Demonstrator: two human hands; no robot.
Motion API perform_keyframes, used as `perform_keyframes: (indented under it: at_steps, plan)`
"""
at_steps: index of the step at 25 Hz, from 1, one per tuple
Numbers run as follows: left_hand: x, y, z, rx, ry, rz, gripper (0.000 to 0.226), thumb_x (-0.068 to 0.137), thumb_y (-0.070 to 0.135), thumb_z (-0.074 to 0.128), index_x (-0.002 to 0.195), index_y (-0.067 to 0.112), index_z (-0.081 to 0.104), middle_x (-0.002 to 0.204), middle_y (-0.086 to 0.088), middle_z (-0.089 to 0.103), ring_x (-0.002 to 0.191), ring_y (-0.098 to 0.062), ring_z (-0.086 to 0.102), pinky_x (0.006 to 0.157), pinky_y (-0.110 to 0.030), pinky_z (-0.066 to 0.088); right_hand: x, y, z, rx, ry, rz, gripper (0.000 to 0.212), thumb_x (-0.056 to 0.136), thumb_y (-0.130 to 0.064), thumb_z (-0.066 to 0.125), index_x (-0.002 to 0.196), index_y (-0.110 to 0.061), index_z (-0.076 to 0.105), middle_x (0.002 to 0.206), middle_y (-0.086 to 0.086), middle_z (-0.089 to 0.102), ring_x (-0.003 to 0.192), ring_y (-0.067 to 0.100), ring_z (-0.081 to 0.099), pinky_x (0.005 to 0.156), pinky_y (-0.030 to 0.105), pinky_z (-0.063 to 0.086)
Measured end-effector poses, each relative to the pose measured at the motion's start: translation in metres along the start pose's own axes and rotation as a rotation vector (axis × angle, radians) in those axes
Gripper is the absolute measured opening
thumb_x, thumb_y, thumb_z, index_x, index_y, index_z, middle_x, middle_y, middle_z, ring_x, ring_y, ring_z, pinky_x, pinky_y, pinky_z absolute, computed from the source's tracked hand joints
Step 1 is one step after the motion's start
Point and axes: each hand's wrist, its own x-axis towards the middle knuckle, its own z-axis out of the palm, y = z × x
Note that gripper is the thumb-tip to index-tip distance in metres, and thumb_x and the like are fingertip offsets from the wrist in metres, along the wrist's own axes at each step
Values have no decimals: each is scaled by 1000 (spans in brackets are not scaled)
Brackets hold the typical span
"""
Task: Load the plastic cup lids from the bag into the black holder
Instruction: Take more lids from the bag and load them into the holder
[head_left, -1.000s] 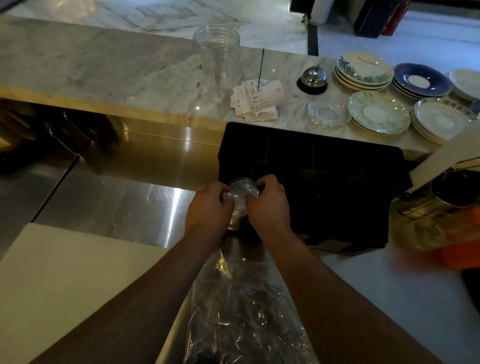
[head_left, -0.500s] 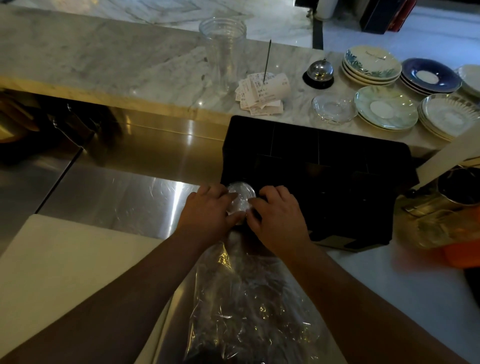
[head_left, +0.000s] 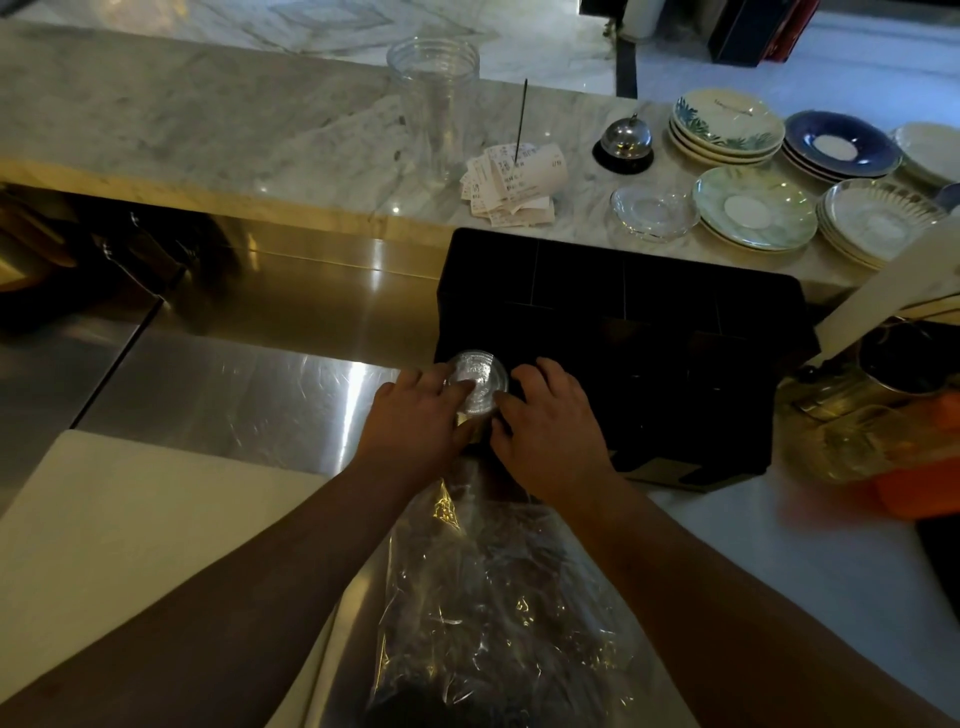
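Note:
A stack of clear plastic cup lids (head_left: 478, 382) stands at the front left corner of the black holder (head_left: 623, 332). My left hand (head_left: 415, 421) presses against the stack from the left, its fingers over the top lid. My right hand (head_left: 545, 415) grips the stack from the right. The clear plastic bag (head_left: 498, 613) trails from under my hands toward me, crumpled on the steel counter. How far the stack sits inside the holder's slot is hidden by my hands.
A white board (head_left: 130, 530) lies at the left. On the marble ledge stand a tall clear cup (head_left: 434, 104), a receipt spike with slips (head_left: 511, 179), a bell (head_left: 623, 140), a glass dish (head_left: 652, 210) and stacked saucers (head_left: 753, 208). Jars and an orange item (head_left: 883, 431) crowd the right.
Both hands have lowered with the lid stack and flattened around it; the fingers now lie more over the top lid.

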Motion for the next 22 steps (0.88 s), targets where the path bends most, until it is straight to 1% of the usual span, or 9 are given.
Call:
perform_keyframes:
  at_steps: [3,6,10,12,14,16,18,20,22]
  plan:
    - [-9,0,0,-35,23,11,63,94,54,58,149,23,52,157,-10,48,132,-33,51,98,-48,46,-3,0,-3,7,-4,8,43,93,-40,56,126,-15,68,135,13,58,139,38,42,114,53,38]
    - [-27,2,-1,-87,67,-4,65,94,52,60,151,21,49,160,-13,44,137,-34,48,105,-50,44,-16,-3,-3,71,-50,32,53,96,-41,55,144,-18,54,147,13,52,146,36,36,118,53,33]
    - [-77,13,5,-158,88,45,57,88,46,65,139,21,60,151,-10,56,133,-32,54,105,-49,45,-66,-12,0,139,-40,51,59,92,-42,63,145,-19,53,147,12,55,141,35,45,113,49,37]
    - [-101,16,12,-152,9,83,53,87,50,61,132,22,66,145,-7,61,131,-31,57,105,-48,46,-100,-13,1,118,-65,50,58,90,-45,62,142,-18,55,143,11,58,135,33,50,110,47,40]
    - [-113,19,18,-131,-121,106,60,86,58,58,137,26,62,151,-6,56,138,-30,50,111,-49,41,-134,-13,2,115,-134,95,56,92,-47,55,140,-18,56,138,10,60,130,33,54,107,46,42]
    - [-112,23,22,-80,-280,149,79,82,69,60,150,32,46,164,-4,39,150,-29,33,122,-51,27,-164,-11,2,120,-156,164,54,92,-47,55,137,-17,59,134,10,62,125,32,57,102,46,45]
    - [-98,27,28,30,-395,186,103,73,76,67,159,34,28,171,-5,24,155,-30,23,125,-56,17,-191,-8,2,118,-139,220,54,92,-47,58,136,-16,60,135,11,63,125,32,57,101,46,47]
    - [-85,31,35,145,-479,168,120,64,79,73,161,33,18,169,-7,26,152,-33,28,120,-58,23,-216,-6,1,114,-109,253,54,92,-47,55,136,-16,60,135,10,63,124,30,57,100,45,48]
    - [-87,36,44,277,-520,112,127,57,85,71,160,33,19,159,-7,42,143,-33,41,112,-56,32,-238,-1,-1,109,-92,281,56,91,-48,49,136,-16,60,135,10,63,124,31,56,101,46,47]
